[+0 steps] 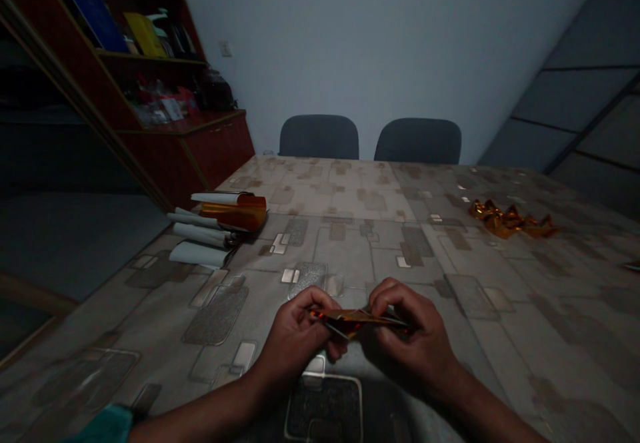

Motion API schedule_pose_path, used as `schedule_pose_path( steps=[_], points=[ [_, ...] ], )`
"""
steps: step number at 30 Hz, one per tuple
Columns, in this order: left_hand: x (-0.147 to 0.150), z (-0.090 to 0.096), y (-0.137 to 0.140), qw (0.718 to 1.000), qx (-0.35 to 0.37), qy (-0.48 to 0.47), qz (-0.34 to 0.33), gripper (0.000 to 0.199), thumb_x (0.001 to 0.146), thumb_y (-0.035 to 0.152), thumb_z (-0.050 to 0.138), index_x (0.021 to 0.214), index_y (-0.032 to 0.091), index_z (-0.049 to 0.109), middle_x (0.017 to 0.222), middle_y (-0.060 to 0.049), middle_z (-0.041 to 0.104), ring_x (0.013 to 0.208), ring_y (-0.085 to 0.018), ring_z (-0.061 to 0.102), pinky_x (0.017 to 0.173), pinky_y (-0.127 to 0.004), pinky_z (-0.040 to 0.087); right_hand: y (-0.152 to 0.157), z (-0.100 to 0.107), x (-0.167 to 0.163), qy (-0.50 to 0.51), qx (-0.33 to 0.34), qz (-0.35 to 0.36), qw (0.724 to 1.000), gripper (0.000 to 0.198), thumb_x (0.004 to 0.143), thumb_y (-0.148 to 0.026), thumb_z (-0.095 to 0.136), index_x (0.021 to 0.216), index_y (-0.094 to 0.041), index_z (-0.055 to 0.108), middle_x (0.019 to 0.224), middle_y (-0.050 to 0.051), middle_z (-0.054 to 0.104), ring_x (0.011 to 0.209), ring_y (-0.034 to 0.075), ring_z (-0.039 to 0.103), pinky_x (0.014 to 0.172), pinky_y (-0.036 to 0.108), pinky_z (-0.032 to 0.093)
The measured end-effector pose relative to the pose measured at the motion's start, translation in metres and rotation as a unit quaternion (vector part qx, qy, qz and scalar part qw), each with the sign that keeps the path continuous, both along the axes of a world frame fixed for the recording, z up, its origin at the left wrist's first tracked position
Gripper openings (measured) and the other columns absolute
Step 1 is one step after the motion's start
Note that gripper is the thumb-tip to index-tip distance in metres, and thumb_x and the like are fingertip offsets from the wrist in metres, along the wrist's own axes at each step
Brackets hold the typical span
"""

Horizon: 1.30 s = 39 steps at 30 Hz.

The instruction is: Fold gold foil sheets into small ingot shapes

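Observation:
A folded piece of shiny orange-gold foil paper [357, 316] is held between both hands above the near part of the table. My left hand [305, 326] pinches its left end, fingers curled around it. At the other end, my right hand [407, 320] grips the paper between thumb and bent fingers. Pale edges show along its folds, and the fingers hide both ends. Several folded gold foil shapes [510, 220] lie in a cluster on the right side of the table. To the left rest curled sheets of the gold paper [235, 213] with pale backs.
A patterned cloth covers the table [350, 250]. Two grey chairs [319, 135] stand at its far edge before a pale wall [375, 43]. At the back left is a reddish wooden cabinet [220, 143] whose shelves hold assorted items. The room is dim.

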<state>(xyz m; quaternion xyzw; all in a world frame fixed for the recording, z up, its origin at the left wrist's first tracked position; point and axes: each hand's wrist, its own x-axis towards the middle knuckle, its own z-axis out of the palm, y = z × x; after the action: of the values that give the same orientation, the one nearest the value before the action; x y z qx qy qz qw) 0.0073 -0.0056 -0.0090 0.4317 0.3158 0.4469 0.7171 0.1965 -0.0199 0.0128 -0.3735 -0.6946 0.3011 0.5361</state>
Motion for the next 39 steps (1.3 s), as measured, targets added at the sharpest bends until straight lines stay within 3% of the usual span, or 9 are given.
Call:
schedule_pose_path(
  steps=[12,20,25,30,35,39],
  points=[
    [-0.001,0.006,-0.002,0.999,0.011,0.033,0.012,0.039,0.074,0.047,0.08,0.088,0.011,0.072,0.056,-0.002,0.068,0.048,-0.01,0.06,0.05,-0.018,0.048,-0.001,-0.002,-0.004,-0.042,0.002,-0.029,0.999,0.015,0.074,-0.008,0.055,0.076,-0.023,0.053,0.069,-0.002,0.056,0.06,0.015,0.054,0.055,0.026,0.04],
    [-0.002,0.006,-0.002,0.999,0.002,0.049,0.012,0.04,0.071,0.047,0.081,0.085,0.012,0.07,0.058,-0.003,0.069,0.05,-0.011,0.061,0.052,-0.02,0.048,-0.003,-0.003,-0.006,-0.068,-0.002,-0.03,0.997,0.012,0.079,-0.013,0.061,0.077,-0.023,0.054,0.066,-0.004,0.053,0.057,0.013,0.051,0.054,0.025,0.039],
    [0.0,0.007,-0.004,0.998,0.01,0.054,0.013,0.041,0.073,0.04,0.081,0.099,0.011,0.068,0.062,-0.004,0.069,0.053,-0.013,0.061,0.054,-0.023,0.049,-0.003,-0.002,-0.008,-0.102,0.01,-0.051,0.993,0.012,0.079,-0.015,0.063,0.08,-0.023,0.054,0.065,-0.005,0.051,0.054,0.012,0.049,0.051,0.024,0.038],
    [0.002,0.002,-0.006,0.998,0.035,0.057,0.011,0.029,0.077,0.035,0.078,0.093,0.012,0.071,0.069,-0.005,0.069,0.059,-0.014,0.063,0.057,-0.024,0.051,-0.003,0.0,-0.011,-0.107,0.004,-0.034,0.994,0.017,0.077,-0.019,0.068,0.089,-0.023,0.056,0.072,-0.002,0.059,0.059,0.014,0.055,0.054,0.025,0.044],
    [0.003,-0.013,-0.005,0.996,0.032,0.044,0.068,0.048,0.067,0.028,0.084,0.111,0.016,0.068,0.082,-0.005,0.069,0.068,-0.017,0.066,0.06,-0.025,0.053,-0.007,0.0,-0.013,-0.142,-0.018,-0.002,0.99,0.031,0.078,-0.014,0.068,0.106,-0.023,0.059,0.086,0.002,0.066,0.072,0.017,0.061,0.066,0.03,0.049],
    [0.004,-0.01,-0.003,0.997,0.033,0.034,0.065,0.045,0.072,0.026,0.08,0.115,0.016,0.068,0.078,-0.004,0.068,0.067,-0.016,0.064,0.061,-0.024,0.052,-0.008,-0.004,-0.012,-0.144,-0.019,0.015,0.989,0.04,0.083,-0.01,0.057,0.122,-0.021,0.056,0.091,0.006,0.066,0.078,0.019,0.062,0.071,0.033,0.051]
  ],
)
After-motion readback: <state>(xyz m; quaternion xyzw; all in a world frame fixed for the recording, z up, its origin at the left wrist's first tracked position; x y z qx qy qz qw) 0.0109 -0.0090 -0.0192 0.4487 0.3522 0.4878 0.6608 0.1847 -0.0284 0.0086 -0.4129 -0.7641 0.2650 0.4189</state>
